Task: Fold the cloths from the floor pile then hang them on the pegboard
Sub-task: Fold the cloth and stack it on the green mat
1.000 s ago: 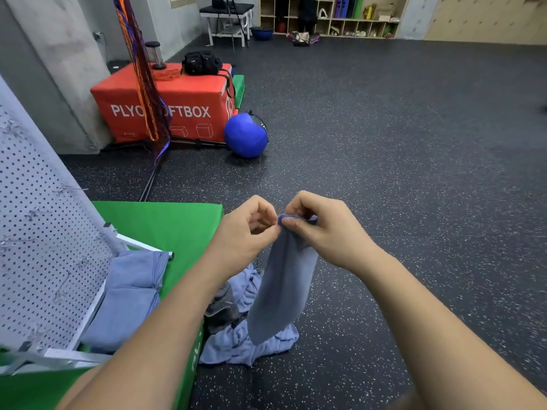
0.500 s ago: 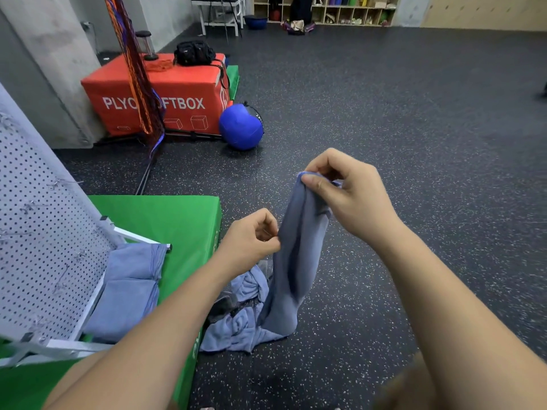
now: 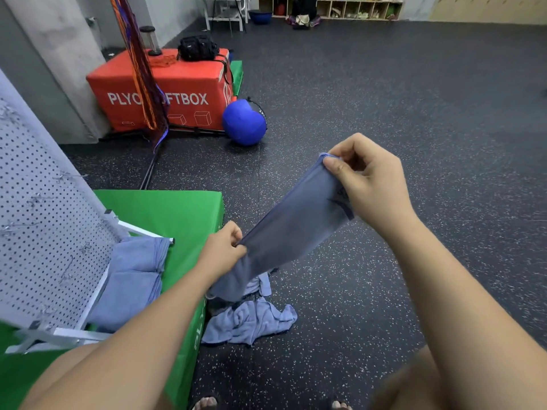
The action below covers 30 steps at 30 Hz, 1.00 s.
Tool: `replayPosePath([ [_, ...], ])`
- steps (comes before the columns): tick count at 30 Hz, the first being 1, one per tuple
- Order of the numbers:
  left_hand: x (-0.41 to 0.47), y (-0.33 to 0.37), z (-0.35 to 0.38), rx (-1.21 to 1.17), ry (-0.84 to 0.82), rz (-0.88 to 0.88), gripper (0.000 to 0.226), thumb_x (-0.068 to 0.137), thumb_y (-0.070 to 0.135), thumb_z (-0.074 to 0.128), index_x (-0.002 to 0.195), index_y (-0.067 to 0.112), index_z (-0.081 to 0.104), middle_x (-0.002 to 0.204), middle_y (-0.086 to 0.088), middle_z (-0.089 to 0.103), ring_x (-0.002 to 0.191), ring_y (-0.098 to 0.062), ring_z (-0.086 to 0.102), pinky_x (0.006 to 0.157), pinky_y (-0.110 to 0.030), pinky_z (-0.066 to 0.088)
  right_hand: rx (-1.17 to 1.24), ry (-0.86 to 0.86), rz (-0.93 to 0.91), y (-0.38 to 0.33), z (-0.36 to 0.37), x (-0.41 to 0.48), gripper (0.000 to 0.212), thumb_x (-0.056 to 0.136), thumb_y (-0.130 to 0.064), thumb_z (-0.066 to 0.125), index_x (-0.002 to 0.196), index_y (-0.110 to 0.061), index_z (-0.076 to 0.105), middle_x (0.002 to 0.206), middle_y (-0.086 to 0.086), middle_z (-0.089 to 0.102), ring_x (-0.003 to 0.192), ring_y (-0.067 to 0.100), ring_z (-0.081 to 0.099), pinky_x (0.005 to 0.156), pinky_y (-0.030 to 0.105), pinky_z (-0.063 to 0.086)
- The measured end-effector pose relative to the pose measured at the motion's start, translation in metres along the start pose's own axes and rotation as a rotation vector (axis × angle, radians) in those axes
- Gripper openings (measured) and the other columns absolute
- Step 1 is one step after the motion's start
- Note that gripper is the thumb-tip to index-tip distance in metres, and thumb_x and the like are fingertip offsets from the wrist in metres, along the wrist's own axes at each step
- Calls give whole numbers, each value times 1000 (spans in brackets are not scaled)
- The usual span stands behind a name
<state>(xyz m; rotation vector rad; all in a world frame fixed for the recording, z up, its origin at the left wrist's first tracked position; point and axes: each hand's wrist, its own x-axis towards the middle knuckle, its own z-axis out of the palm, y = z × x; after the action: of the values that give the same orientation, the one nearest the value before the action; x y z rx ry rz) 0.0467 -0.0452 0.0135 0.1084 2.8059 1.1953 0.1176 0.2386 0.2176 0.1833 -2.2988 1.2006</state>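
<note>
A blue-grey cloth stretches in the air between my two hands. My right hand pinches its upper corner, raised to the right. My left hand pinches its edge lower down, and the cloth's tail hangs below that hand. On the dark floor beneath lies the crumpled pile of blue cloths, beside the green mat. The white pegboard leans at the left, with metal hooks on it. Folded blue cloths lie at its foot on the green mat.
A red soft box with a black bag on top stands at the back left, a blue ball beside it. An orange and purple strap stand rises in front of the box. My toes show at the bottom edge.
My hands, together at the cloth's top corner a second ago, have drawn apart. The right one rose to the right; the left slid down the edge, pulling the cloth taut and off the pile.
</note>
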Motion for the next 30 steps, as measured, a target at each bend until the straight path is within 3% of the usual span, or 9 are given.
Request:
replayPosePath([
  [3,1,-8,-5,48,0,-16,25,81,11,75,86,23,54,71,4,64,66,-21,51,65,-34,43,-8,53,15,4,-2,2,6,98,-22,74,93,-21,70,83,-11,70,78,1,61,74,19,46],
  [6,0,-5,-12,64,-3,26,19,82,10,75,86,23,61,76,5,72,70,-19,63,67,-30,48,-28,89,26,7,-1,3,6,99,-22,72,94,-20,69,84,-12,69,81,1,62,77,15,45],
  [9,-3,7,-17,30,19,79,19,80,6,76,82,24,69,74,7,73,66,-3,63,64,-18,46,-64,113,37,12,-1,4,8,100,-25,71,95,-20,67,85,-12,69,82,2,62,76,15,45],
  [11,-4,14,-20,-15,16,92,21,79,4,77,81,24,73,73,7,74,64,2,61,68,-23,51,-100,83,38,16,3,2,9,99,-28,72,94,-23,66,83,-9,68,78,4,61,72,17,46],
  [18,-17,54,-31,-156,-55,130,14,74,11,77,79,25,78,75,3,77,65,-5,62,70,-26,55,-185,-241,-12,23,34,-8,23,97,-28,75,118,-29,66,78,-7,66,73,9,61,73,27,47],
  [21,-26,71,-38,-259,-86,176,17,67,22,71,83,22,77,77,-1,76,68,-8,62,72,-29,56,-189,-481,14,27,47,-14,34,96,-26,77,128,-35,65,77,-8,67,71,5,62,70,24,46],
  [25,-39,87,-47,-340,-141,269,15,73,14,71,88,18,73,78,1,74,71,-10,62,73,-32,56,-225,-742,36,31,64,-22,45,96,-31,78,137,-36,60,73,-11,66,65,-2,58,65,19,43],
  [27,-45,90,-51,-371,-169,314,14,79,9,72,90,18,72,78,1,72,71,-11,61,73,-31,54,-232,-802,26,31,70,-23,42,97,-34,77,135,-35,62,71,-10,63,64,0,55,64,20,42],
  [30,-50,91,-57,-406,-150,349,17,82,12,72,91,23,63,80,-2,69,72,-13,57,72,-32,51,-210,-850,22,28,72,-21,20,99,-34,75,117,-29,70,69,-7,60,60,3,48,62,27,41],
])
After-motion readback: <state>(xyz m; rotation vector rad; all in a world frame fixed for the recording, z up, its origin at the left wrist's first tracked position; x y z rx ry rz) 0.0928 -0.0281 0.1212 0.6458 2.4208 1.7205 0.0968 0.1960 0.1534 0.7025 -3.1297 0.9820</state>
